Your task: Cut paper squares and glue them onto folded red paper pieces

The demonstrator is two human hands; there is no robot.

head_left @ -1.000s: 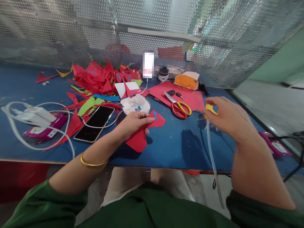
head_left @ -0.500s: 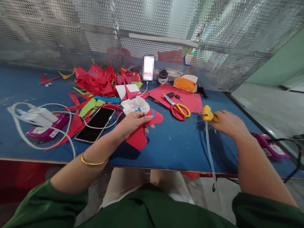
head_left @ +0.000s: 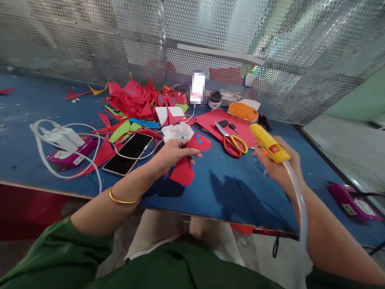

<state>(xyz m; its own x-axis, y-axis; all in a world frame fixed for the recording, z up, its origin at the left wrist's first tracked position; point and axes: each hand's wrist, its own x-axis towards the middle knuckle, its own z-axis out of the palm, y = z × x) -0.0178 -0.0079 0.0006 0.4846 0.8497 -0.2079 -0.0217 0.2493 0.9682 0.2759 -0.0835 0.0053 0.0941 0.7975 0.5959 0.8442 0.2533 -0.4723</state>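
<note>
Between the thumb and fingers of my left hand (head_left: 173, 156) is a red paper cutout (head_left: 183, 172) with small blue squares on its upper part. My right hand (head_left: 278, 160) is wrapped round a yellow glue gun (head_left: 269, 142), raised above the table, with a long translucent glue stick (head_left: 296, 192) trailing from its back end. A small orange light glows beside the gun. Just behind my left hand lies a crumpled white paper or dish (head_left: 177, 131) with a few blue bits. Scissors (head_left: 231, 143) with red and yellow handles rest between my hands, farther back.
A pile of red paper scraps (head_left: 135, 98) spreads at the back left. A black phone (head_left: 129, 154) and white cables lie left, near a purple power strip (head_left: 72, 154). Another purple power strip (head_left: 353, 200) is at the right. A perforated metal screen (head_left: 210, 36) stands behind the table.
My right hand has lifted the glue gun off the table and turned it, so the glue stick now points toward me. My left hand still holds the red cutout. The view has shifted slightly.
</note>
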